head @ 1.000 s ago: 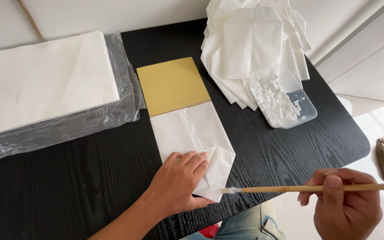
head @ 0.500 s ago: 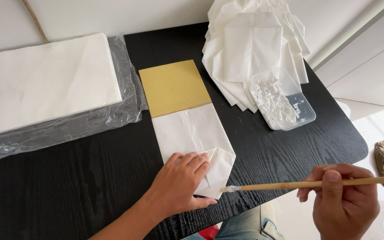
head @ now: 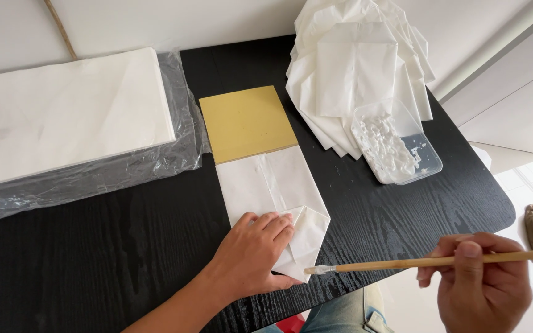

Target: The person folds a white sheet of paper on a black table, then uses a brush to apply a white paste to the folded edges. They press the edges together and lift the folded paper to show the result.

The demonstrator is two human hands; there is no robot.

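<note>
My left hand [head: 251, 254] lies flat on the near end of a folded white paper bag [head: 274, 187], pressing its folded bottom flaps down on the black table [head: 124, 246]. A yellow card [head: 246, 121] sticks out of the bag's far end. My right hand [head: 479, 288] grips a thin wooden brush [head: 402, 264] held level; its white, paste-covered tip touches the near corner of the bag's folded flap.
A clear plastic tray of white paste [head: 395, 142] sits right of the bag. Behind it lies a fanned pile of finished white bags [head: 356, 68]. A stack of white paper sheets on clear plastic wrap [head: 63, 117] fills the left. The table's edge runs close on the right.
The brush tip has stayed at the flap's near corner while my right hand shifted slightly. My left hand has kept pressing the bag.
</note>
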